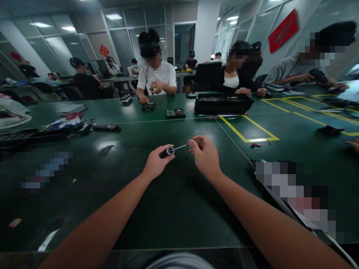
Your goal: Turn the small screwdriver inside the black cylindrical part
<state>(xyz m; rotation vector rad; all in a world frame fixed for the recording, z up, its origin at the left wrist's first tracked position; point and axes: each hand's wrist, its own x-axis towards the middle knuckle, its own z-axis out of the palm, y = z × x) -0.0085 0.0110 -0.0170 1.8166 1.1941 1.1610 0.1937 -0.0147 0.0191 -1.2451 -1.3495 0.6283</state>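
Near the centre of the head view, my left hand [157, 161] is closed around a small dark cylindrical part [169, 151] with a pale ring at its open end. My right hand [205, 154] pinches the red end of a thin screwdriver [181, 147]. Its metal shaft points left, and the tip meets the ringed opening, though how deep it sits is too small to tell. Both hands are above the green table [168, 209].
A long black tray [224, 104] and a green circuit board part [175, 113] lie ahead. Scissors [74, 116] and a dark pen-like tool [106, 127] are at the left. A pixelated flat item [291, 194] lies at the right. People sit across the table.
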